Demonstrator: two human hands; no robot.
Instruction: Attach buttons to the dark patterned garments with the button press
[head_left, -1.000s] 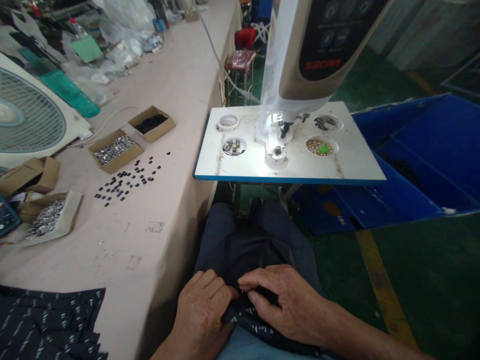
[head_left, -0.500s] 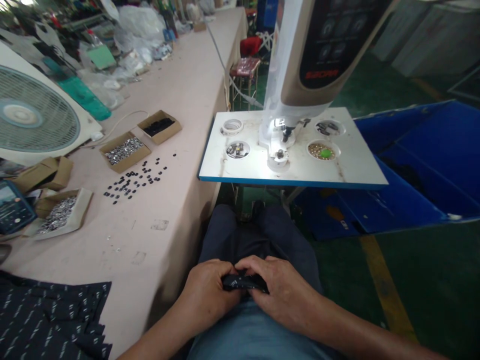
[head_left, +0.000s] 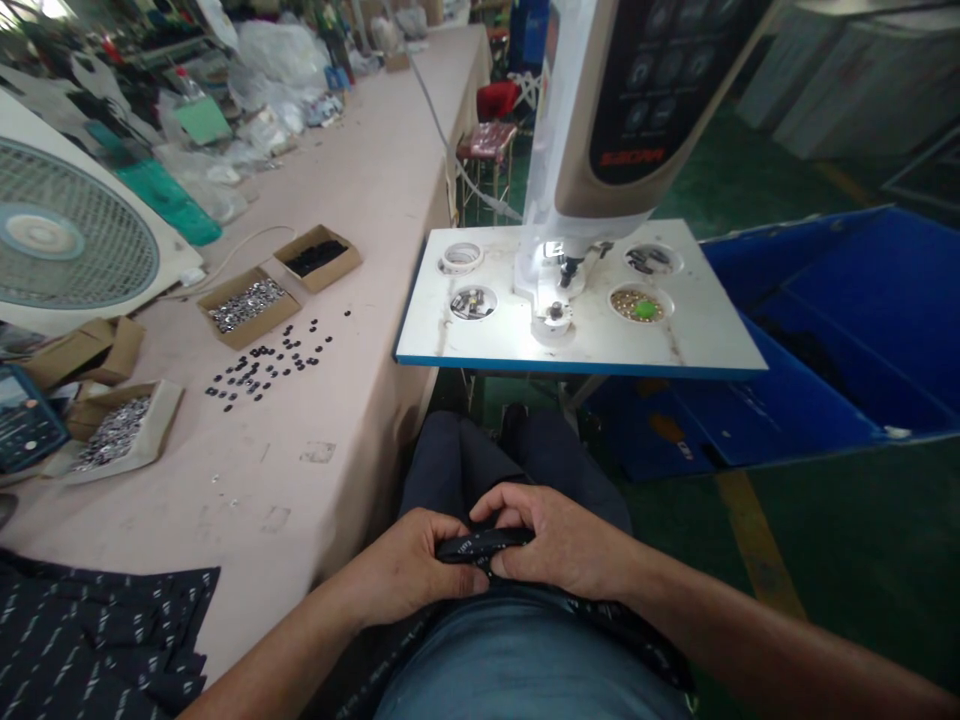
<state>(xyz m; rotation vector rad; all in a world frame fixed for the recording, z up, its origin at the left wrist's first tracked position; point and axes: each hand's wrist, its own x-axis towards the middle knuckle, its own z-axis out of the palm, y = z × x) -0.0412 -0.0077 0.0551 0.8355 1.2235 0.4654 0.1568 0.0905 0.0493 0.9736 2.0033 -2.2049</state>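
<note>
A black fabric piece with small white lettering [head_left: 480, 546] is stretched between my hands over my lap, its upper edge folded into a band. My left hand [head_left: 412, 565] grips the band's left end, thumb in front. On the right end, my right hand [head_left: 547, 535] pinches it, with the index finger raised and bent above the fabric. More of the cloth hangs down across my waist to both sides. Ahead of my knees stands a snap-fastening machine [head_left: 559, 270] with a lit work point and a white tabletop [head_left: 480, 345].
On the long table [head_left: 375, 210] to my left lie scattered black snap parts [head_left: 266, 365], boxes of metal parts [head_left: 247, 305], a box of black pieces [head_left: 316, 258], a fan [head_left: 67, 220] and a stack of printed black fabric [head_left: 90, 630]. Blue bins [head_left: 817, 350] stand at right.
Both hands have risen slightly and shifted their hold along the fabric band. The right index finger has lifted, and more of the cloth now shows spread below the hands.
</note>
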